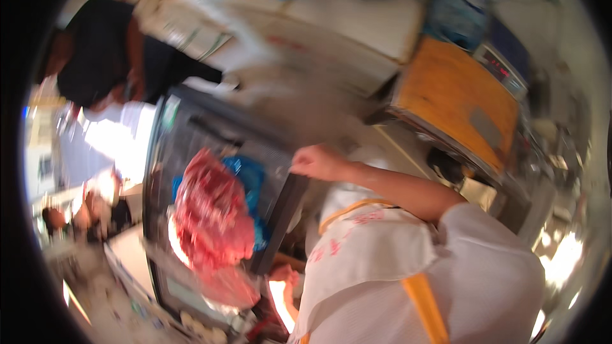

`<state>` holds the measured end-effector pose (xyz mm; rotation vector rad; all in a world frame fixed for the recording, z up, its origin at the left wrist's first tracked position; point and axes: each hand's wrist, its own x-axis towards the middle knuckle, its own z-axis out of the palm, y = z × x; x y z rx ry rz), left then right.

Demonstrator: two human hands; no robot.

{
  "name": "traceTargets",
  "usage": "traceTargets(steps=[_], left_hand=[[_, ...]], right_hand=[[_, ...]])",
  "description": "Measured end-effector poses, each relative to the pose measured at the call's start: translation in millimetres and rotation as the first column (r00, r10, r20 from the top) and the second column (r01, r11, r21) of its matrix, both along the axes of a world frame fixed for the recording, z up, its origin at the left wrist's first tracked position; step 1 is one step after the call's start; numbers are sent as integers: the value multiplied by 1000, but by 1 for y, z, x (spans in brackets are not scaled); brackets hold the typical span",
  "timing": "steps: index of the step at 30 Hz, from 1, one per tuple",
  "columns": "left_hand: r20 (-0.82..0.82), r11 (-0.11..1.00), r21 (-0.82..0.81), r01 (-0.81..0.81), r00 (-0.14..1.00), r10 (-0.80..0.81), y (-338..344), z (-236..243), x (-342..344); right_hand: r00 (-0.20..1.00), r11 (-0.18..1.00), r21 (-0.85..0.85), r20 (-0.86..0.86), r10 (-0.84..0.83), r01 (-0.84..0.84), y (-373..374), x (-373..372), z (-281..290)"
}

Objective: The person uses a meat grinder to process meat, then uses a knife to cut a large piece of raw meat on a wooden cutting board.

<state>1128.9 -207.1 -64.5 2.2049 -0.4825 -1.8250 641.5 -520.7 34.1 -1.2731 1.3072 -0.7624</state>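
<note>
Right hand (319, 163) — fingers curled in close, narrow grip, at the near rim of the dark container (285, 215); motion blur, so cannot tell if anything is pinched in it or if it touches the rim. Left hand (284, 275) lower down, between container and white apron (370, 248), partly hidden and blurred; grip width cannot be told, nor whether it holds anything. Dark container is shallow-looking, with a big slab of raw red meat (213, 207) lying inside, nearer the left hand's end, and a blue plastic bag (255, 181) showing beside and partly under it. Second, flatter meat piece (229, 286) adjoins the slab at the lower end, smeared by blur. On the far side of the right arm: orange board (456, 99), a scale (503, 67) with lit red display at its edge, blue plastic packaging (456, 9) just beside. Person in dark clothes (99, 51) near the container's upper left corner.
</note>
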Motion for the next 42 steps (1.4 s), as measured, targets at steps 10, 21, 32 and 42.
traceTargets(steps=[10,21,32,42], left_hand=[[116,941,-277,-195,965,234,-67,174,-62],[1,889,-354,291,950,-311,-114,117,-272],[42,655,-379,654,719,-694,-180,124,-445],[23,514,-326,793,550,-835,-194,97,-525]], right_hand=[[909,925,-174,-196,-368,337,103,-88,-12],[-32,592,-346,-879,-475,728,405,-474,-65],[451,742,-105,-734,-507,663,499,-478,-44],[-203,8,-294,-680,-705,956,569,-380,-9]])
